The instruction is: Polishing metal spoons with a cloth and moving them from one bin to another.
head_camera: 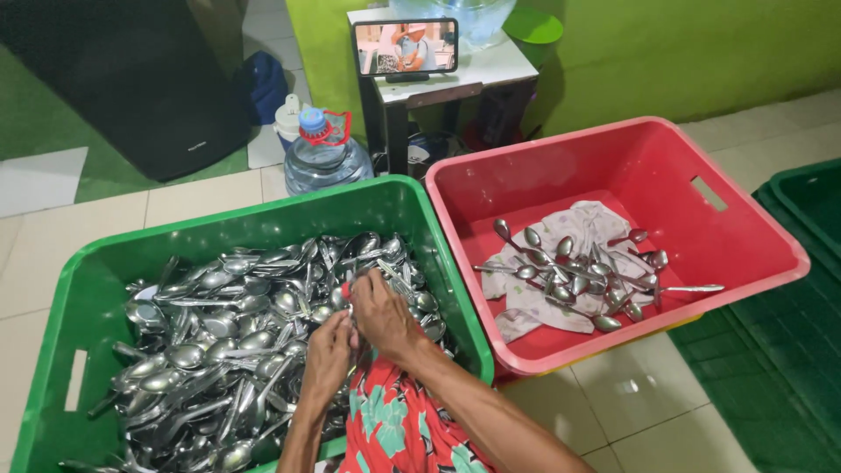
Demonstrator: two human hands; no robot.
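Observation:
A green plastic crate (105,263) in front of me is heaped with several metal spoons (210,333). My left hand (326,357) and my right hand (382,312) meet over the right side of the heap, fingers curled around spoons (348,298) with a bit of red showing between them. A red and green patterned cloth (394,425) lies under my forearms. To the right, a red crate (631,158) holds a pale cloth (526,307) with several spoons (578,271) lying on it.
A large water bottle (324,158) with a blue cap stands behind the green crate. A phone (406,46) plays video on a small white table (491,66). Dark green crates (788,307) sit at the right. A black speaker (131,79) stands far left.

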